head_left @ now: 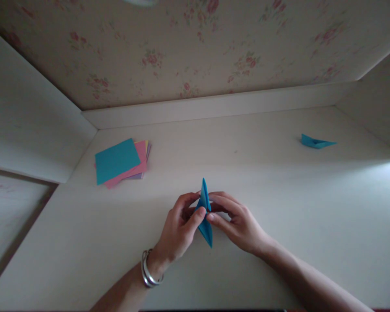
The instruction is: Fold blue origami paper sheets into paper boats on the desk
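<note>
Between my two hands is a folded piece of blue paper [205,229], long and pointed at both ends, standing roughly lengthwise away from me. My left hand [182,221] pinches its left side, the thumb pressed on the middle of the folds. From the right, my right hand [235,219] grips the middle with thumb and fingertips. Some fingertips are hidden behind the paper. A bracelet [147,268] circles my left wrist.
On the white table [279,195], a stack of coloured paper [117,161] lies at the back left, blue on top with pink, purple and yellow below. A folded blue paper boat [316,142] rests at the back right. A floral-papered wall [195,52] rises behind.
</note>
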The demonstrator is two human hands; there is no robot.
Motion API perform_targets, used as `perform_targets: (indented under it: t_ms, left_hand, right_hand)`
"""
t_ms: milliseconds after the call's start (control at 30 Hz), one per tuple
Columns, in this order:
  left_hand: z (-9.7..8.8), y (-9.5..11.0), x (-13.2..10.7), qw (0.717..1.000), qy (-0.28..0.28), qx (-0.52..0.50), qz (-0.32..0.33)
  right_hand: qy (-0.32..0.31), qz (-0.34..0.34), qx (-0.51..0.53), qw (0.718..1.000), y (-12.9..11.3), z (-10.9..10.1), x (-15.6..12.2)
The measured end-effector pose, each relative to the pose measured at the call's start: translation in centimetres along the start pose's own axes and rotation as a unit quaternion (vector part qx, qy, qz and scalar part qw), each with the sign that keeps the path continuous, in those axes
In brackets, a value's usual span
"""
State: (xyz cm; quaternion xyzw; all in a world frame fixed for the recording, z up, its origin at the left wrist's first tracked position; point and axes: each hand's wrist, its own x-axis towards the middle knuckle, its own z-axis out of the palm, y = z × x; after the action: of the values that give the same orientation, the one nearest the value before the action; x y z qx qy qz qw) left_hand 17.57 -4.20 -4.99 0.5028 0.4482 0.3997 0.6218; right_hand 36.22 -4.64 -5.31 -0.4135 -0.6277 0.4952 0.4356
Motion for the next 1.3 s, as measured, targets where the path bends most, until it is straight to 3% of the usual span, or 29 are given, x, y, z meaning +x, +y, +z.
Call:
perform_targets:
  t_ms: [167,533,733,833,933,1033,1200,1300]
  left_hand:
    - [-0.1,-0.2,0.1,1.0,0.002,-0.004,0.002]
    - [-0.3,0.2,0.0,0.995,0.024,0.094,0.014]
    - [-0.4,0.1,-0.3,0.989,0.009,0.143,0.04]
    - [0.1,0.0,-0.3,0.991,-0.017,0.13,0.011]
    - [0.6,-0.2,-0.3,0.991,0.008,0.13,-0.01]
    - [0.8,-0.4,-0.4,0.993,0.025,0.111,0.011]
    - [0.7,-0.4,-0.6,0.999,-0.019,0.023,0.045]
    - [0.4,-0.3,-0.5,0.996,-0.057,-0.068,0.024]
  right_hand:
    - [0.002,-0.011,-0.022,1.0,0.0,0.0,0.0]
    - [0.022,-0.004,-0.055,0.998,-0.2,-0.2,-0.3]
    - [0.068,-0.038,-0.18,0.981,0.1,0.2,-0.9]
    - [0.096,-0.07,-0.264,0.957,0.2,0.8,-1.1]
    - [0.131,-0.093,-0.325,0.932,0.1,1.4,-1.1]
    - [0.151,-0.114,-0.35,0.918,-0.1,1.6,-0.9]
    - [0.134,-0.173,-0.368,0.904,-0.1,1.3,-0.8]
    - [0.109,-0.182,-0.362,0.908,0.0,0.9,-0.8]
